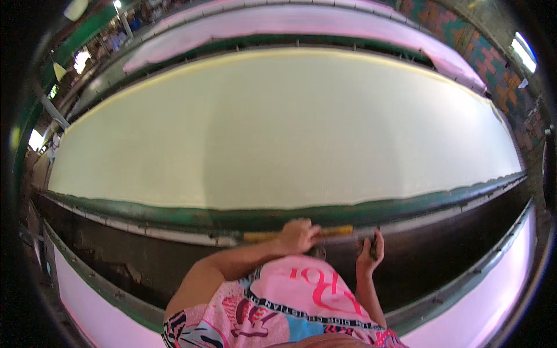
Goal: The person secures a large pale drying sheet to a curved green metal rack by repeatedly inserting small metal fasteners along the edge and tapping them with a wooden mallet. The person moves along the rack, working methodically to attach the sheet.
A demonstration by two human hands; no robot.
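A long table (371,216) with a green edge crosses in front of me, covered by a wide pale yellowish-white cloth (301,127) that lies smooth. Along its near rail runs a slim yellow bar (336,231). My left hand (298,235) lies across the middle of this bar, its fingers bent down over it and closed. A bit to the right, my right hand (370,250) is raised by the rail with its fingers curled round a small dark thing, too small to name. Part of a dark object shows below my left hand, mostly hidden.
Behind stands another long table with pink cloth (278,20). Nearer me, pink-white cloth covers further tables at left (98,296) and right (493,290). A dark aisle (429,261) runs between. A patterned brick wall (493,69) rises at the far right.
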